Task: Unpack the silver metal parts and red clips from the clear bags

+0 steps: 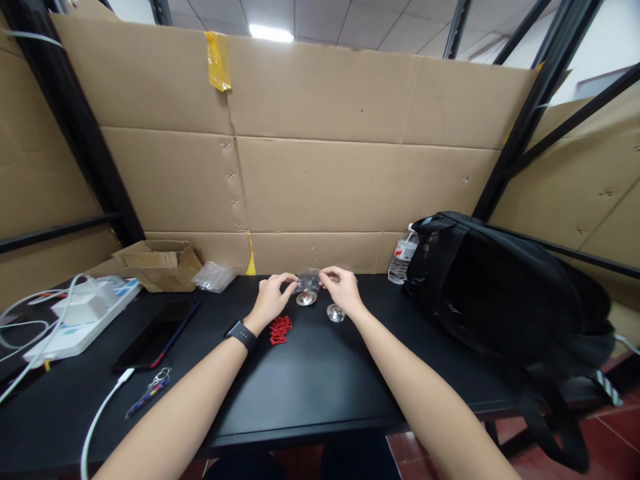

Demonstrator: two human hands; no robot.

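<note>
A small clear plastic bag (309, 281) is stretched between my two hands near the back of the black table. My left hand (274, 297), with a dark watch on its wrist, pinches the bag's left side. On the right side, my right hand (343, 288) grips it between thumb and fingers. Just below the bag lies a round shiny metal disc (306, 299) with a bit of red at its top. A second metal disc (336, 313) sits by my right wrist. Closer to me, a little heap of red cord-like pieces (281, 330) rests beside my left hand.
To the left are a phone (157, 335) with a white cable, a keychain (149, 392), a power strip (83, 320), an open cardboard box (163, 265) and a crumpled plastic bag (215, 276). A water bottle (403, 257) and black backpack (500, 300) stand right. Cardboard (320, 180) walls the back.
</note>
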